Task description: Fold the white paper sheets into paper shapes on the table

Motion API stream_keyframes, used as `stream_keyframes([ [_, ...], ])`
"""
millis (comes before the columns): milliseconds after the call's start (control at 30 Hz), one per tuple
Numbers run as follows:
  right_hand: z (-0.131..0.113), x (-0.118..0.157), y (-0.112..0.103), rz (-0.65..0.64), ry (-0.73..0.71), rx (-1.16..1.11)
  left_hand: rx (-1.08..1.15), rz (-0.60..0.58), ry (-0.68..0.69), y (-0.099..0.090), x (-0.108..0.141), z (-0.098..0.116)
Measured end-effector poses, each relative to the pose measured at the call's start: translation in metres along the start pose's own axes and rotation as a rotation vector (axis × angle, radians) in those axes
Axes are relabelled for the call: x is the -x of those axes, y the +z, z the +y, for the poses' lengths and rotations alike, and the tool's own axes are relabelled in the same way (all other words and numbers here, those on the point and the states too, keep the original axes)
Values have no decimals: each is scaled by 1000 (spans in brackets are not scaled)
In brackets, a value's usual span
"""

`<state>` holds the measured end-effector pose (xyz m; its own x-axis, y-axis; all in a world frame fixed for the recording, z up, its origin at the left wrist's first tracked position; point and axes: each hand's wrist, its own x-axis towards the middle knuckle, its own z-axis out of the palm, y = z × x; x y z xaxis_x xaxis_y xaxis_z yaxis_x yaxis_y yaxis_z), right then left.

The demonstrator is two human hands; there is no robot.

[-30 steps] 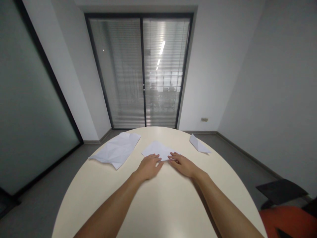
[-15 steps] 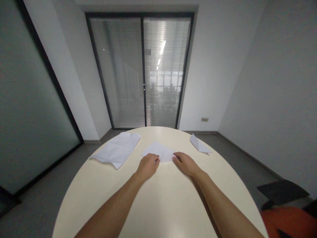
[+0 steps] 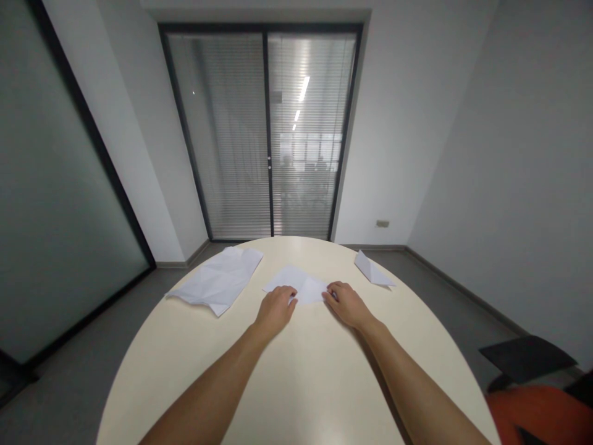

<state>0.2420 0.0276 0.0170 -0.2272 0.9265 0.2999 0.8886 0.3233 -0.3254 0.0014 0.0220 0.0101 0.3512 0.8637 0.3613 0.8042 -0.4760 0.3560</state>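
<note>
A folded sheet of white paper (image 3: 303,285) lies on the round table between my two hands, with a crease or flap edge showing across it. My left hand (image 3: 278,306) grips its near left edge, thumb and fingers closed on it. At the right corner, my right hand (image 3: 346,303) pinches the same paper with curled fingers. Both forearms reach in from the near side of the table.
The round cream table (image 3: 296,383) also bears a large crumpled white sheet (image 3: 217,278) at the left and a small folded paper piece (image 3: 372,271) at the right. A chair with a red seat (image 3: 540,414) stands at the lower right. Beyond is a glass door (image 3: 269,136) with blinds.
My right hand's fingers have shifted slightly at the paper's right corner. A flap edge across the paper shows more clearly now. The other papers lie as before.
</note>
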Motion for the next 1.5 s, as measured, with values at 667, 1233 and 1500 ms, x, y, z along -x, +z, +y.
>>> stream_keyframes([
  [667, -4, 0, 12, 21, 102, 151, -28, -19, 60, 4, -1, -3],
  [1233, -57, 13, 16, -307, -81, -65, 78, -33, 183, 3, 1, -6],
  [1500, -44, 12, 11, -321, 42, 48, 15, -83, 258, 1, 2, -1],
])
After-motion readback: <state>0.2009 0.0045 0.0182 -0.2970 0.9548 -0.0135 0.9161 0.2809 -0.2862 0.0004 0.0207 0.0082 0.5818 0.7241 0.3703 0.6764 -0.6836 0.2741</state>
